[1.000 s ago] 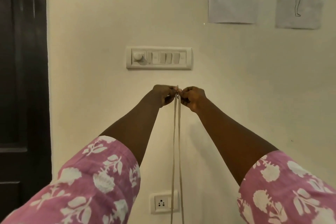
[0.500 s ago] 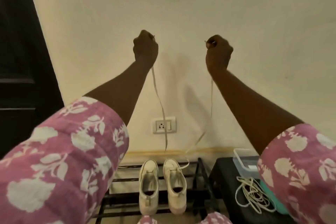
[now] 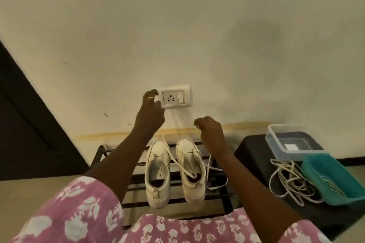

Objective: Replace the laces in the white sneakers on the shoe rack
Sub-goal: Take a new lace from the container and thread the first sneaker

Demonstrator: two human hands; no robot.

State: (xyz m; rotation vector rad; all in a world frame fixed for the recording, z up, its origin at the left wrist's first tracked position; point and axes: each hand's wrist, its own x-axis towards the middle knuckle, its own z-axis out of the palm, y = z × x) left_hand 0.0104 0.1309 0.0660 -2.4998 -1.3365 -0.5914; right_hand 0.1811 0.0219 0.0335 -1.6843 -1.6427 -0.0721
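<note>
a pair of white canvas sneakers (image 3: 158,171) is seen standing side by side on the top bars of a black metal shoe rack (image 3: 107,154), toes turned to the cream painted wall (image 3: 177,25). a flat cream shoelace (image 3: 171,154) is threaded through the sneaker on the right of the view. one strand is laid slantwise from the toe of the other sneaker across to the open mouth of the laced one, and a second strand is looped loosely over the rack bars just beside the laced sneaker.

both arms are stretched out above the rack. the left hand (image 3: 151,112) is raised in front of a white wall socket plate (image 3: 177,95). its fingers are curled and a small pale tip is pinched between them, taken to be one end of the shoelace, though the strand below it is blurred. a ring is worn on one of its fingers. the right hand (image 3: 210,129) is held lower, above the toe of the laced sneaker, with its fingers curled inward and a pale tip pinched at the fingertips.

to the right of the rack a black box-shaped stool (image 3: 254,156) is set. on it are placed a clear plastic container (image 3: 274,138), a teal plastic tray (image 3: 335,179) and, touching the tray, a tangled heap of cream laces (image 3: 290,181). a dark wooden door (image 3: 29,124) is seen at the left edge. pink sleeves with a white flower print (image 3: 79,213) are worn on both arms.
</note>
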